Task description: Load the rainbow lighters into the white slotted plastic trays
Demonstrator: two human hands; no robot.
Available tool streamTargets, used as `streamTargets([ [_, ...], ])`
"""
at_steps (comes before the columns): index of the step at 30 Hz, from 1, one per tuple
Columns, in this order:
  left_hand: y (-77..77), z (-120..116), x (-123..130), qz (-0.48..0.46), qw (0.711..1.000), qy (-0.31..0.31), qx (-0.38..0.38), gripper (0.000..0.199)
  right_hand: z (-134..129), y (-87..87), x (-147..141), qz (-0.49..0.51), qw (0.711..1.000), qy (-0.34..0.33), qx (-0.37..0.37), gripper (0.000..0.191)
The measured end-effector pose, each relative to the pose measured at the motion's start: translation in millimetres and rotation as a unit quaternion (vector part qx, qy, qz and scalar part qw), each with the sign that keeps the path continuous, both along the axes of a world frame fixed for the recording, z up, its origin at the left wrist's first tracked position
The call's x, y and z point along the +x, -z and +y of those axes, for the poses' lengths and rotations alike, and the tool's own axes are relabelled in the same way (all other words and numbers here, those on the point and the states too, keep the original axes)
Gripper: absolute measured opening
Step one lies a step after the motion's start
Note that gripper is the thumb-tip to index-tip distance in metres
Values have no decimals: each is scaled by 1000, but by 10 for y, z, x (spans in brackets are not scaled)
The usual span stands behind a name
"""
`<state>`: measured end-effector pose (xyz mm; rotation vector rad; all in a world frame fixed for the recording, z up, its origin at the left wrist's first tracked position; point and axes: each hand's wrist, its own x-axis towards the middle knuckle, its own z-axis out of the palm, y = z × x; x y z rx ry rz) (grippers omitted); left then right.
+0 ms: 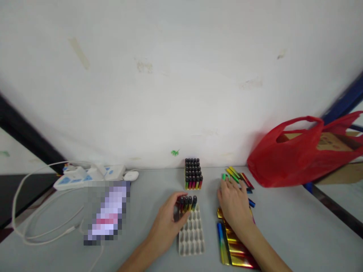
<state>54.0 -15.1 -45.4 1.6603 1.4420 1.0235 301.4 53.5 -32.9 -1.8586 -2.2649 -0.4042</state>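
My left hand [168,216] curls its thumb and index finger around a row of black-topped tubes [190,204] with shiny coloured bodies. They stand upright in the far end of a pale tray [191,241] with rows of small pockets. Over on the right, my right hand [233,199] lies palm down, fingers stretched out. Its fingertips are on a green shiny tube [224,176] among loose yellow tubes [233,172] and red tubes [247,180]. Part of this pile is hidden under the hand.
Behind the tray stands a tight block of black-topped tubes [193,173]. Gold-red shiny pieces [236,247] and a blue-yellow tube [222,241] lie below my right forearm. A red bag [283,158] sits far right. On the left are a power strip [90,175], cables and a blurred phone [109,213].
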Motion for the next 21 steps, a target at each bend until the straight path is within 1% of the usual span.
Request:
streamTargets([
  [4, 27, 11, -7, -5, 1000, -4, 17, 40, -8, -2, -29, 12, 1000, -12, 7, 34],
  [8, 70, 26, -26, 2, 999, -8, 32, 40, -14, -22, -55, 42, 999, -23, 26, 24],
  [11, 96, 30, -30, 12, 999, -9, 32, 40, -26, -46, -78, 40, 999, -22, 24, 16],
  [14, 115, 32, -25, 9, 999, -12, 40, 40, -14, -27, -93, 31, 998, -18, 41, 12],
  [18, 130, 37, -25, 6, 998, -21, 57, 42, 56, 56, -91, 35, 998, -16, 54, 20],
  [21, 127, 33, -29, 6, 998, -21, 55, 43, 104, 104, -76, 42, 997, -21, 57, 25],
])
